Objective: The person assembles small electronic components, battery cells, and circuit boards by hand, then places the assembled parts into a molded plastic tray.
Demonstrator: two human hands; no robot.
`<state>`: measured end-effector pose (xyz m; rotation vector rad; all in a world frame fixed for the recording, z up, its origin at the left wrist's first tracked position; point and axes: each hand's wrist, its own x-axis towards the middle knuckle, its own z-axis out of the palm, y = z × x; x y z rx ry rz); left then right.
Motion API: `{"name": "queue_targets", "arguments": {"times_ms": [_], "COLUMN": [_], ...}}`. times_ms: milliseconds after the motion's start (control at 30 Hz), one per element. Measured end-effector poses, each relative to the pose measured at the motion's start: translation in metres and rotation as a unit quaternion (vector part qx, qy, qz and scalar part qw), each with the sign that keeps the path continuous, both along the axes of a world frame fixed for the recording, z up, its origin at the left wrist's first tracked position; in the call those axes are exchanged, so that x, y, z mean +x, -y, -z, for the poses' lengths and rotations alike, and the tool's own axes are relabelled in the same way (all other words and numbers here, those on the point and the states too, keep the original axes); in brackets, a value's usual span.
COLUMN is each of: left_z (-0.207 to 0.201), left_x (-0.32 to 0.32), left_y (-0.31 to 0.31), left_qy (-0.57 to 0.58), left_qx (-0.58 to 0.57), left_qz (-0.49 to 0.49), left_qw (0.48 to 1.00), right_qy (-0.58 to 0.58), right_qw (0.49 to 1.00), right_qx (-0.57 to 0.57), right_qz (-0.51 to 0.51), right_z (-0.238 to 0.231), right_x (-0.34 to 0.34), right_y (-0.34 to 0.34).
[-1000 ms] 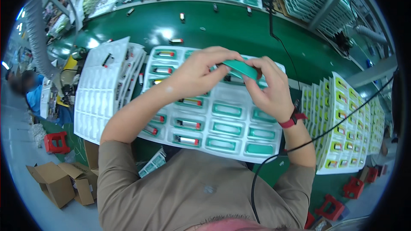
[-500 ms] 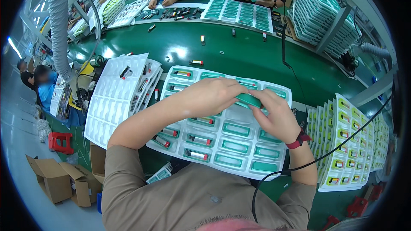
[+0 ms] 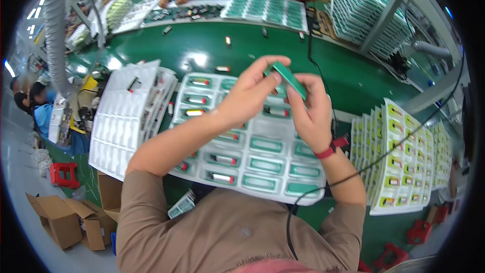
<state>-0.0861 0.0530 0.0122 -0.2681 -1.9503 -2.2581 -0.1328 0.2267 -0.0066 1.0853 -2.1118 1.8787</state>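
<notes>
My left hand (image 3: pixel 252 88) and my right hand (image 3: pixel 310 114) are both closed on a green rectangular plastic case (image 3: pixel 289 78), raised and tilted above a white moulded tray (image 3: pixel 267 125). The left fingers pinch its upper end. The right thumb and fingers grip its lower end. Whether anything lies inside the case is hidden. In the tray, similar green cases (image 3: pixel 265 144) sit in rows. Several on the left and in the middle hold small cylinders with red ends (image 3: pixel 222 160); those at the lower right show none. My left forearm covers part of the tray.
Left of the tray lies a stack of white trays (image 3: pixel 118 116). At right stand trays of yellow cases (image 3: pixel 399 156). Across the green table (image 3: pixel 177 50), two people work beside another tray (image 3: pixel 265 10) and stacked green-case trays (image 3: pixel 371 17). A black cable (image 3: pixel 353 176) crosses my right forearm.
Both hands have lifted the green case up and away from the tray, and it is now tilted more steeply. The whole view has shifted slightly.
</notes>
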Motion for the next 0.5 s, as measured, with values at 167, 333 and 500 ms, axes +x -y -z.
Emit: {"name": "queue_targets", "arguments": {"times_ms": [167,333,500], "left_z": [-0.010,-0.008,-0.010], "left_x": [-0.005,-0.010,-0.003], "left_y": [-0.027,-0.039,-0.027], "left_qy": [-0.060,-0.056,-0.038], "left_qx": [0.106,0.116,0.037], "left_qz": [-0.032,-0.054,-0.008], "left_qw": [0.992,0.990,0.999], "right_qy": [0.056,0.049,0.157], "right_qw": [0.996,0.995,0.979], "right_qx": [-0.068,-0.089,-0.109], "right_qz": [0.009,-0.008,-0.071], "right_z": [-0.005,0.001,-0.006], "right_x": [-0.004,-0.011,-0.007], "right_y": [0.017,0.016,0.007]}}
